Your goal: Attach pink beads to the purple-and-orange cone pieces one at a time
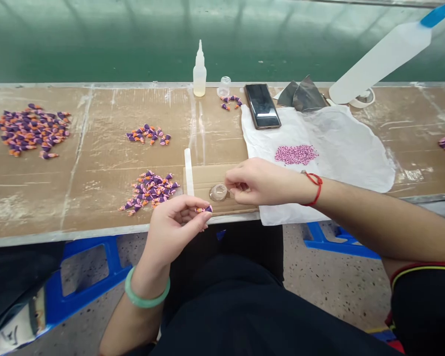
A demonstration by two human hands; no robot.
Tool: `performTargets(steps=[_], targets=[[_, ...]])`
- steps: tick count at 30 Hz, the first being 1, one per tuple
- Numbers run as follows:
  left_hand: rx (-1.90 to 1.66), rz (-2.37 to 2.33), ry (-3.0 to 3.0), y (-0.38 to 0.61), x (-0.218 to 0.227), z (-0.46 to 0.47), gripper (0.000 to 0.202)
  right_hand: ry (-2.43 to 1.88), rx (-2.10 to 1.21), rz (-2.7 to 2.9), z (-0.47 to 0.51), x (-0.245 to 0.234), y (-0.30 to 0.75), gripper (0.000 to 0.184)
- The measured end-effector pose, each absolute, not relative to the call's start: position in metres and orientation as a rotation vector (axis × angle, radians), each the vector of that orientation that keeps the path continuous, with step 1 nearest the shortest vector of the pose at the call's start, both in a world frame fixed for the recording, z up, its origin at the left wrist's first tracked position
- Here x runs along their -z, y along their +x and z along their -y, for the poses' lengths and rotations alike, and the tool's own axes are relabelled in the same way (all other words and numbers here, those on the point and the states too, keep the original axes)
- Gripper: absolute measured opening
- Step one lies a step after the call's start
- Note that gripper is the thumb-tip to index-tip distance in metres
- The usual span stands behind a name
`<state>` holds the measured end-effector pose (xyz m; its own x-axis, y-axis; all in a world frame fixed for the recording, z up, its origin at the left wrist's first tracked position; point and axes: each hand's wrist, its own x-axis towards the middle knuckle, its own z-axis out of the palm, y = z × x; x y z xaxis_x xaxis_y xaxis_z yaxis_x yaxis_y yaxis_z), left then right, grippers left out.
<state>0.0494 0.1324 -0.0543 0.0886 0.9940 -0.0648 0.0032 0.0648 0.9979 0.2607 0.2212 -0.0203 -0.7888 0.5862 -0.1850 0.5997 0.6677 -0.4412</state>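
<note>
Between the thumb and fingers of my left hand (178, 225) is a small purple, pink and orange figurine (203, 209), held at the table's front edge. My right hand (263, 183) is closed in a pinch beside a small clear round dish (218, 192); whatever its fingertips hold is too small to make out. The dish rests on a piece of cardboard (207, 173), and a white flat stick (189, 173) lies at the cardboard's left side. Left of the stick is a heap of similar figurines (154, 190).
More figurines lie in a big pile (33, 128) and a smaller group (148, 133). Tiny pink pieces (296, 154) lie on a white cloth (348, 153), with a phone (262, 106) on its edge. Behind stand a dropper bottle (199, 74) and a large tilted bottle (381, 64).
</note>
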Motion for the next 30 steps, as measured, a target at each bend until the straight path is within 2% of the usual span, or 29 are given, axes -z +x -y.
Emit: performTargets(steps=[6, 14, 21, 24, 27, 30], targets=[[-1.094, -1.151, 1.131, 0.047, 0.06, -0.133, 0.006, 0.924, 0.418, -2.807, -0.227, 0.017, 0.248, 0.02], [-1.085, -1.143, 1.09, 0.045, 0.067, -0.132, 0.008, 0.745, 0.152, -2.746, -0.229, 0.012, 0.237, 0.02], [-1.102, -1.122, 1.057, 0.047, 0.064, -0.133, 0.007, 0.731, 0.145, -2.756, -0.23, 0.01, 0.235, 0.019], [-1.173, -1.116, 1.0, 0.049, 0.063, -0.132, 0.01, 0.865, 0.43, -2.839, -0.227, 0.005, 0.239, 0.022], [-1.295, -1.059, 0.949, 0.054, 0.061, -0.129, 0.014, 1.039, 1.141, -2.778, -0.219, -0.001, 0.244, 0.015], [-1.365, -0.956, 0.914, 0.058, 0.058, -0.124, 0.013, 1.143, 1.827, -2.464, -0.207, -0.005, 0.246, 0.01]])
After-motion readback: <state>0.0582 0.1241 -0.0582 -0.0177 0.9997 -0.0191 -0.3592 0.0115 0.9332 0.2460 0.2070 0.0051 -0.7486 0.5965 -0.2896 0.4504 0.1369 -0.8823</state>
